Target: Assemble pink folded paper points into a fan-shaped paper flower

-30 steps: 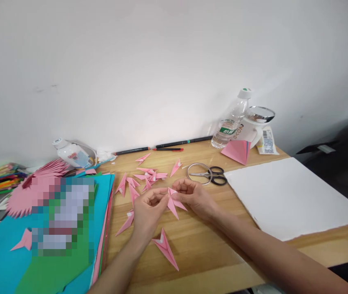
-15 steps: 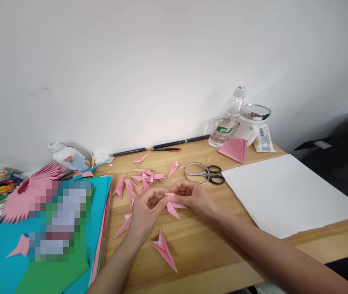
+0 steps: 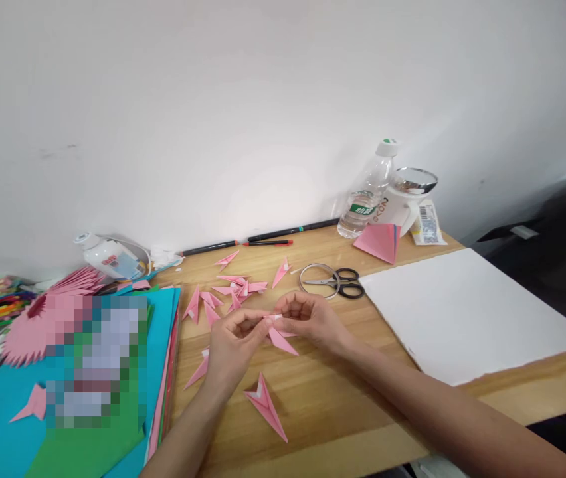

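Observation:
Between the fingertips of both hands is a folded pink paper piece (image 3: 282, 342), its pointed ends sticking out toward me and its top partly hidden by the fingers. My left hand (image 3: 237, 338) pinches it from the left; my right hand (image 3: 313, 320) pinches it from the right. Nearer to me lies a single pink folded piece (image 3: 267, 408) with a white patch at its notch. Beyond the hands, several more pink folded pieces (image 3: 240, 289) are scattered on the wooden table (image 3: 343, 405). Another pink piece (image 3: 200, 369) lies beside my left wrist.
Scissors (image 3: 349, 283) overlap a wire ring (image 3: 303, 285) behind my right hand. A white board (image 3: 467, 318) lies right. A water bottle (image 3: 367, 192) and mug (image 3: 407, 199) stand by the wall. Coloured paper sheets (image 3: 158, 352) and a pleated pink paper ring (image 3: 24, 332) lie left.
The held paper piece has turned slightly, its points now closer together, with both hands still pinching it. The whole view has shifted a little.

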### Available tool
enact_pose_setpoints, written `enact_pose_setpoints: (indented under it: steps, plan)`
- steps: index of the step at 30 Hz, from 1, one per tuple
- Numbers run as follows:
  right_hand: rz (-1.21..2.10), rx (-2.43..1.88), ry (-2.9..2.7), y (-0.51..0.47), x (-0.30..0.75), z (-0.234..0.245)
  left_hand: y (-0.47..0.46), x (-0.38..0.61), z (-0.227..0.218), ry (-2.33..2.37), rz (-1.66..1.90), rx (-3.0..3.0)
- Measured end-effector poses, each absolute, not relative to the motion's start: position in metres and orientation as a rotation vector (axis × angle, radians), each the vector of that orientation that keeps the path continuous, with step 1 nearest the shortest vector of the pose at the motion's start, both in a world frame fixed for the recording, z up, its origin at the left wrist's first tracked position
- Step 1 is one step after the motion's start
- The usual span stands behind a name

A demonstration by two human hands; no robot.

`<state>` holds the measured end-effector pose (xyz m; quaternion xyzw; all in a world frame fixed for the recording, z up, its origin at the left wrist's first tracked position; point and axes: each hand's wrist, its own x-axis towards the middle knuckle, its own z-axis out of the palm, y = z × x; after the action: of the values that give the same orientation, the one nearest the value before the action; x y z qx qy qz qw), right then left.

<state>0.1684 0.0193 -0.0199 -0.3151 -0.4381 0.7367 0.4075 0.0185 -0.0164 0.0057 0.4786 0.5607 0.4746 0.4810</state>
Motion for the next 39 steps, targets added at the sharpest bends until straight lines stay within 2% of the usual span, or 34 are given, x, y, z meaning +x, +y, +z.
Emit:
enact_pose_setpoints:
  steps: [7,19,25,39]
  plan:
    - [1.831,-0.745,-1.185,0.0182,0.1691,-0.0205,-0.0151,0.0157,0.0024,1.321,1.165,1.072]
    - [1.815,-0.771,-1.124,0.0177,0.1656,-0.0246,-0.0115,0.0124,0.0037,1.368,1.073,1.252]
    - [1.830,-0.849,-1.182,0.0128,0.1646,-0.0233,-0.0117,0.0108,0.0008,1.388,1.185,1.250]
    - [1.602,-0.822,-1.309,0.0191,0.1685,-0.0189,-0.0120,0.0152,0.0037,1.313,1.087,1.259]
